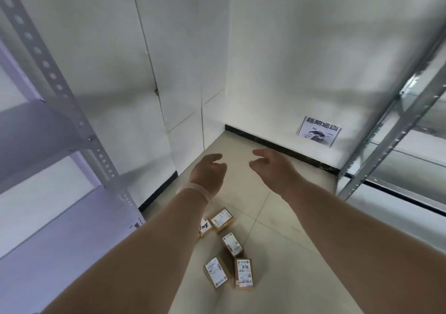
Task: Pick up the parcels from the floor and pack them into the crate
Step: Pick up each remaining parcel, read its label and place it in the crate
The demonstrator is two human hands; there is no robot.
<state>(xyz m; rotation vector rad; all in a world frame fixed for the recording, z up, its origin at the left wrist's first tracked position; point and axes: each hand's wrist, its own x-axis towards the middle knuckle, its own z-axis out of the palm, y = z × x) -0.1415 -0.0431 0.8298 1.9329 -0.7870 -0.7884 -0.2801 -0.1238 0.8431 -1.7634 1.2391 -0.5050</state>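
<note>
On the floor: five small parcels point(232, 243) are lying in a loose cluster on the tiled floor point(277, 217), below and between the two forearms; the far pair look to be touching, and the near pair are sitting just beside each other.
Hands: the left hand point(210, 169) and right hand point(270, 166) are hovering well above the parcels, fingers loosely spread and slightly curled, holding nothing.
Crate: it is not showing in view, so I cannot tell where it is standing.
Risk: gathering several at once is likely asking for a drop, since small boxes slip out of a wide two-handed scoop. Bending down beside the shelf point(36, 132) and the rack point(395, 125) is risking a knock on their metal uprights.
Materials: the parcels are looking like plain brown cardboard, box-shaped, each wearing a white printed label, so probably light, rigid and easy to pinch by the edges. The floor tiles are looking smooth and pale, so a nudged box may be sliding rather than tipping.
</note>
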